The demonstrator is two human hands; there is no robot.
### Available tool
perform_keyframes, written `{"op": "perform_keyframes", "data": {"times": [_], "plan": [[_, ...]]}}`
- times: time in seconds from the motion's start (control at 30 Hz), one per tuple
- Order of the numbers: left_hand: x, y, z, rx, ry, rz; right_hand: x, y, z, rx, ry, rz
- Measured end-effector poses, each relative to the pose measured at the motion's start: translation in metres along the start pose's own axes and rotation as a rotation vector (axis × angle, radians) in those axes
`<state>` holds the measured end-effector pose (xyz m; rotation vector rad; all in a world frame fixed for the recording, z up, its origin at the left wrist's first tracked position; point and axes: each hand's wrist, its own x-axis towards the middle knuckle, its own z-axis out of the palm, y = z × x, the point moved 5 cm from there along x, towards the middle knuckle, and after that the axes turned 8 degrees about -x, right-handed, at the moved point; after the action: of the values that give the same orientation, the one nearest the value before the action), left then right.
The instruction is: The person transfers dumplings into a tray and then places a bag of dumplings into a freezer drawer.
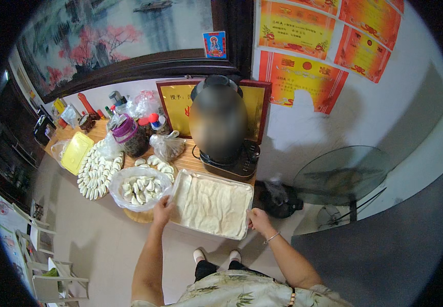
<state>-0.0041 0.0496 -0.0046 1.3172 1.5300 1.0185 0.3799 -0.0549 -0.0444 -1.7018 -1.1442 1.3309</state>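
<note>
My left hand (162,210) grips the left edge of a shallow rectangular tray (211,232). At its right edge my right hand (260,220) is closed on the rim. A wrinkled cream sheet (213,202) lines the tray; whether it is cloth or dough I cannot tell. The tray's far side lies at the table, and its near side is over the floor. Beside my left hand stands a bowl covered in a clear plastic bag (138,206), with white dumplings (142,188) in it. More dumplings (155,162) lie just behind the bowl.
A round spread of dumplings (98,174) sits at the left, next to a yellow lid or tray (77,153). A purple-lidded jar (125,130), a tied plastic bag (167,147) and a black appliance (219,123) stand behind. A round glass panel (341,174) leans at the right wall.
</note>
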Motion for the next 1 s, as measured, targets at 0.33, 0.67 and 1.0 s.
{"op": "perform_keyframes", "data": {"times": [0.33,0.67,1.0], "plan": [[-0.051,0.1,0.015,-0.228,-0.062,0.026,-0.001,0.002,-0.032,-0.08,-0.028,0.079],[-0.155,0.234,0.068,-0.096,-0.265,0.508,0.032,0.052,-0.024,0.117,0.0,0.143],[-0.114,0.124,0.022,-0.233,-0.005,0.174,0.016,-0.001,-0.029,-0.182,-0.079,0.138]]}}
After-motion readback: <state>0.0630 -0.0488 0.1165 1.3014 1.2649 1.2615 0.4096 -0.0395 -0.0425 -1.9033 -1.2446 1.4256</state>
